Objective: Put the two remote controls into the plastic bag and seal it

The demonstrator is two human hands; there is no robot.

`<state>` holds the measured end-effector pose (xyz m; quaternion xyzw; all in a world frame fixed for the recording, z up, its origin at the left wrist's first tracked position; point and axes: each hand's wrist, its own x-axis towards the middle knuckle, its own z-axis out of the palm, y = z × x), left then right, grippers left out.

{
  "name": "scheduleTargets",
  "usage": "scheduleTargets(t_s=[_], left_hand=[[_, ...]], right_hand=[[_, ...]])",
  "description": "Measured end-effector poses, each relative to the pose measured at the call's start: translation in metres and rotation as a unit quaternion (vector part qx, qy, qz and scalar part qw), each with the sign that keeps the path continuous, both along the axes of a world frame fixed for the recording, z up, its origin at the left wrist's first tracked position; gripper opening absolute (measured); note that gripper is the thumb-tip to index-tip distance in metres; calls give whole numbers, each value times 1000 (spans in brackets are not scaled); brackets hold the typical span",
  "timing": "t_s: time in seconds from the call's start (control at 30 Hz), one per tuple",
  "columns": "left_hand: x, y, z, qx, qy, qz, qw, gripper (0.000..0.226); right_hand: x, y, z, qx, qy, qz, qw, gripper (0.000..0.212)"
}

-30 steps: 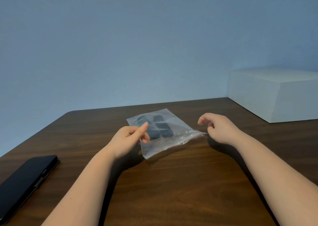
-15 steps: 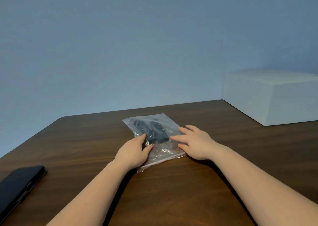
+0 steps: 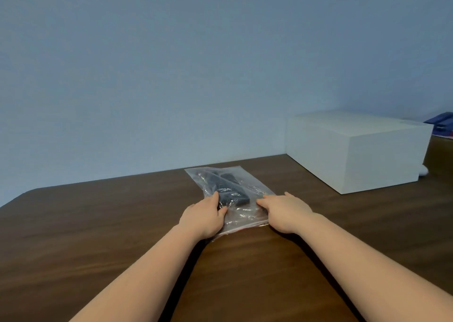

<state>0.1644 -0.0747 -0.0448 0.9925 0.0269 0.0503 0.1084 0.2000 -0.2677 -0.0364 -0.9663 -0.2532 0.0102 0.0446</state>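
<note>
A clear plastic bag (image 3: 245, 216) lies flat on the dark wooden table (image 3: 98, 236), its zip edge toward me. Two black remote controls (image 3: 228, 191) lie side by side inside it. My left hand (image 3: 203, 217) rests on the bag's near left corner, fingers flat and thumb toward the remotes. My right hand (image 3: 285, 211) lies palm down on the bag's near right part, fingers spread and pointing left. Neither hand grips anything; both press on the bag.
A large white box (image 3: 353, 150) stands at the back right of the table. Behind it, something blue (image 3: 441, 120) shows at the right edge. The wall runs along the table's far edge.
The bag went from being held up by both hands to lying flat on the table. Both hands now rest on it. The view swung right, so the black case at left is gone.
</note>
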Motion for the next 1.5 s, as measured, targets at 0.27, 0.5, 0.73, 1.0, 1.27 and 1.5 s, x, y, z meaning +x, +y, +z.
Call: scheduleTargets(t_s=[0.27,0.5,0.73,1.0,1.27,1.5], left_hand=[[64,-43,0,-13,11,-27,999,57],[106,-71,-2,-38,23,-52,998,58],[132,-100,-2,-33,29,-71,997,55],[116,-94,-9,-17,-16,-22,999,41],[75,-86,-9,-105,-102,5,989,40],[48,-70,-9,-182,-127,34,974,33]], right_hand=[[51,-38,-4,15,-17,-71,997,38],[79,-60,-14,36,-72,-151,985,31],[83,-75,-14,60,-133,-172,974,24],[88,-74,-21,117,-80,-135,981,33],[74,-78,-22,187,-78,-155,967,29],[11,-90,2,335,-57,-169,925,29]])
